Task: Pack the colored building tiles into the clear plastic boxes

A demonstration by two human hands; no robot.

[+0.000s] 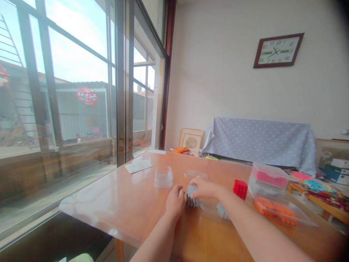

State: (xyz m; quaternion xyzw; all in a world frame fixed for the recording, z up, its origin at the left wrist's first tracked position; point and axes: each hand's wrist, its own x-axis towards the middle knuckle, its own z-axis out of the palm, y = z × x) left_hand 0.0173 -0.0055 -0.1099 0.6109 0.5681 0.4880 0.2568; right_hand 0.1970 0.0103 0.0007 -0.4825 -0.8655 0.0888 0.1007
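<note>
Both my hands meet on a small grey-blue toothed block [191, 196] standing on the wooden table [131, 203]. My left hand [175, 201] is curled against its left side. From above and the right, my right hand [203, 188] closes its fingers over the block's top. A second grey-blue piece [222, 211] lies just behind my right wrist, partly hidden by the forearm. A red ridged block [240, 189] stands a little to the right of my right hand.
A clear plastic box [163, 177] and its lid [195, 174] sit beyond my hands. At the right are stacked clear containers with pink contents [268, 178] and a tray of orange pieces [278, 210]. A paper sheet [138, 166] lies near the window. The table's left edge is close by.
</note>
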